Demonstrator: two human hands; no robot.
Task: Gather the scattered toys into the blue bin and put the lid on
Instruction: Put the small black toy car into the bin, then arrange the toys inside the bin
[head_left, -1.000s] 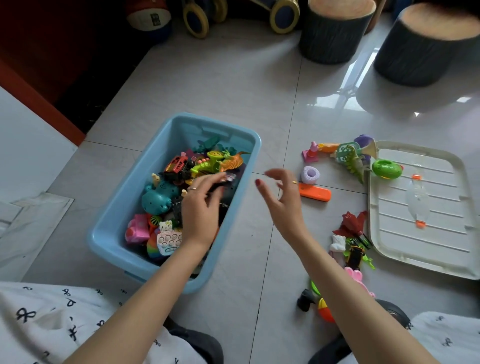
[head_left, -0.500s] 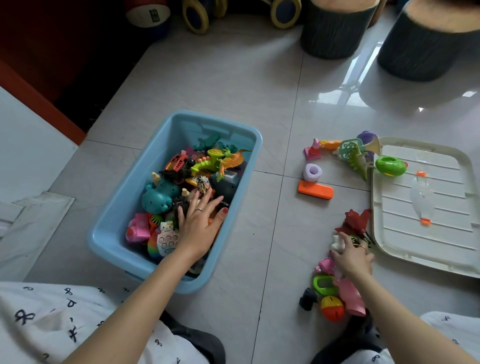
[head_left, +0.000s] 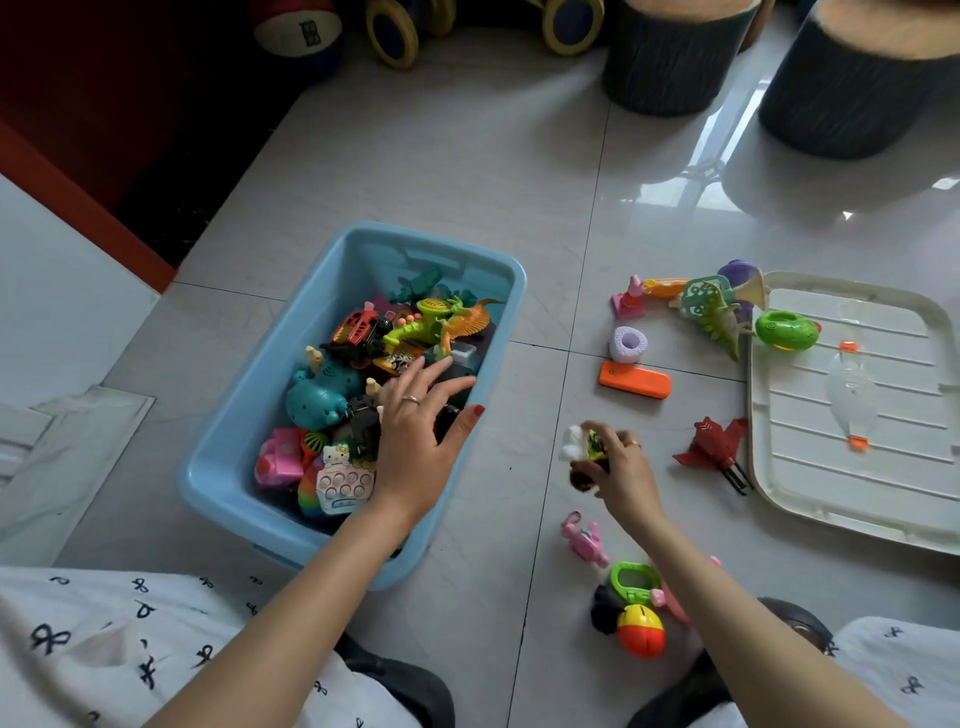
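Blue bin under spread left fingers; right fingers pinching small toys (lid beside)

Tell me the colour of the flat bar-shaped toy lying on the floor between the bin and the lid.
Bright orange: the bar toy, seen in the head view.

Home playroom: toy-strewn tiled floor

Floor tiles: glossy, reflective. Blue bin: smooth plastic. Lid: apparently matt, ribbed plastic. Trousers: printed cloth.
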